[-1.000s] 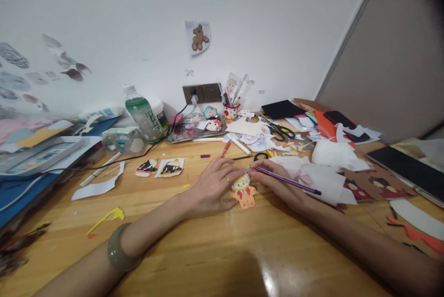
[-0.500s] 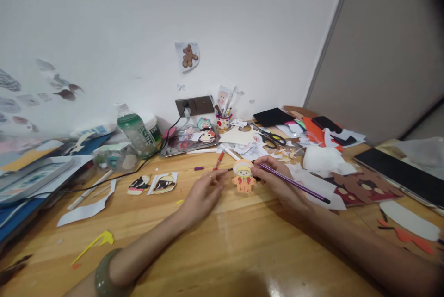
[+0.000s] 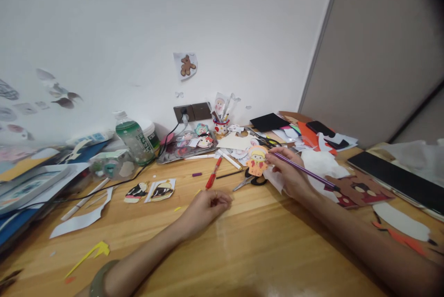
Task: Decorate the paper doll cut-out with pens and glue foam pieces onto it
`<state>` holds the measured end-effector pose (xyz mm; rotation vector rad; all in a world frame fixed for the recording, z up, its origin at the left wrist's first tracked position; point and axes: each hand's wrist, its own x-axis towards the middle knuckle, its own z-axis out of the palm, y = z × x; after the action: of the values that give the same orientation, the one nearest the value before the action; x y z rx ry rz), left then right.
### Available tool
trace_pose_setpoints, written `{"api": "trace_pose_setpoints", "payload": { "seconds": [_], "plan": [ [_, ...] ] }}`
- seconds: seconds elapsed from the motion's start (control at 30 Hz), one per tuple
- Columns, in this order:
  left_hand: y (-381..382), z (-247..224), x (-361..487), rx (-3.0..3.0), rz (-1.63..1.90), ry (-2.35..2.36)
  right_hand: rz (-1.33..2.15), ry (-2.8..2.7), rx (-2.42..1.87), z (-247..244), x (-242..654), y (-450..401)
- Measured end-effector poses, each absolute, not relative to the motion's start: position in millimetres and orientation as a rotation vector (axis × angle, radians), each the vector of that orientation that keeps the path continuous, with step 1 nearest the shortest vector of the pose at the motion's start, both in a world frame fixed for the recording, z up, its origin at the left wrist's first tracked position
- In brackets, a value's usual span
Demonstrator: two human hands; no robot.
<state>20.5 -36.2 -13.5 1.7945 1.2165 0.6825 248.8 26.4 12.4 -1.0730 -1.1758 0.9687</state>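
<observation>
My right hand point(image 3: 289, 172) is closed, pinching the edge of a paper doll cutout point(image 3: 257, 162) with an orange outfit, yellow hair and a pale rounded hood. In the same hand a slim purple pen point(image 3: 303, 170) slants down to the right along the fingers. My left hand point(image 3: 210, 207) lies on the table, fingers loosely bent, with nothing seen in it. Just beyond it is a red pen point(image 3: 213, 174). Black-handled scissors point(image 3: 255, 179) lie below the doll, beside a thin dark stick point(image 3: 229, 174). A small purple pen cap point(image 3: 196, 175) sits farther left.
Two penguin-like cutouts point(image 3: 161, 190) lie left of my left hand. A green-labelled bottle point(image 3: 133, 137), a metal tray point(image 3: 163, 158) and a pen cup point(image 3: 221, 126) stand along the wall. Paper scraps point(image 3: 239, 140) pile up behind; a black tablet-like slab point(image 3: 398, 181) is at right.
My right hand has lifted the doll cutout up and to the right, away from my left hand. My left hand has dropped onto the table, fingers curling; the scissors now show.
</observation>
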Motion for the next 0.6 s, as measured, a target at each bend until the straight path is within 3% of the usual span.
{"api": "trace_pose_setpoints", "payload": {
  "seconds": [0.6],
  "plan": [
    [-32.7, -18.5, 18.1, 1.753, 0.661, 1.199, 0.952, -1.139, -1.031, 20.8, 249.7, 19.6]
  ]
}}
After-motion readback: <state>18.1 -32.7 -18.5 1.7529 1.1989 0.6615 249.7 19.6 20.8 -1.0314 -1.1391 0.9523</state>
